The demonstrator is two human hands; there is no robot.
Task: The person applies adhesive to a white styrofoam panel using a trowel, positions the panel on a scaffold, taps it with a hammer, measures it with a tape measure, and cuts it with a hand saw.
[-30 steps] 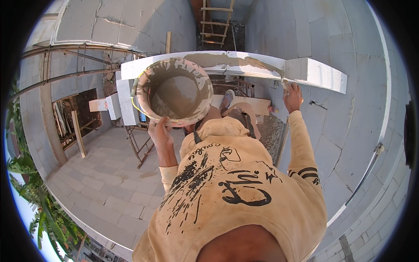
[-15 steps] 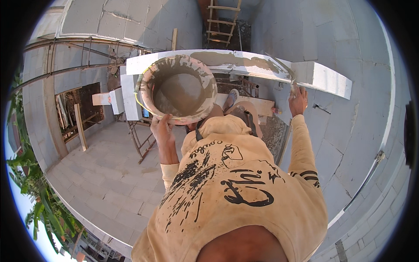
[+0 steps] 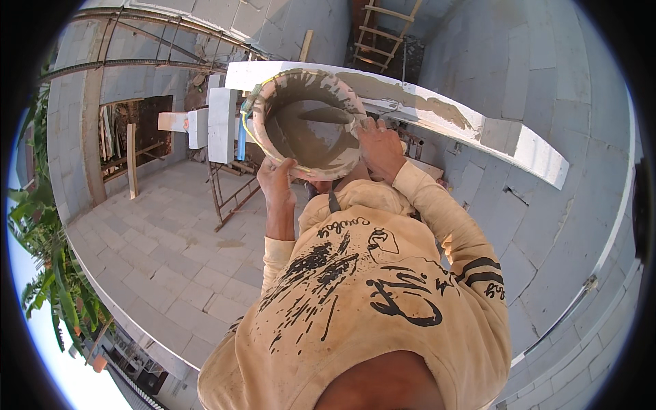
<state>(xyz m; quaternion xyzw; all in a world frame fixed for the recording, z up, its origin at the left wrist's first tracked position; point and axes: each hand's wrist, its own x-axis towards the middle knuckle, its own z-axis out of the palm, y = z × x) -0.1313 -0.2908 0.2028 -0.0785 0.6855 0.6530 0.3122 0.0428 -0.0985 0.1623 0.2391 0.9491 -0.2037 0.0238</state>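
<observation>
My left hand (image 3: 277,179) grips the near rim of a round, mortar-smeared bucket (image 3: 258,133), which has a yellow cord along its left side. Grey wet mortar (image 3: 294,143) lies in the bottom. In my right hand (image 3: 381,147), closed around its handle, is a trowel (image 3: 324,115) whose mortar-coated blade reaches inside the bucket. Beyond the bucket runs a row of white blocks (image 3: 540,154), with a patchy layer of mortar (image 3: 444,111) along its top face. The bucket hides part of that row's left end.
A wooden ladder (image 3: 376,49) stands in the gap at the far side. Steel bars (image 3: 137,63) cross at upper left. A metal scaffold frame (image 3: 229,201) stands left of me. Tall grey block walls (image 3: 547,68) rise on the right, and a wooden post (image 3: 132,160) leans near the left opening.
My right hand has moved left from the row of blocks, bringing the trowel into the bucket. My left hand still holds the rim. The whole view has shifted and turned a little.
</observation>
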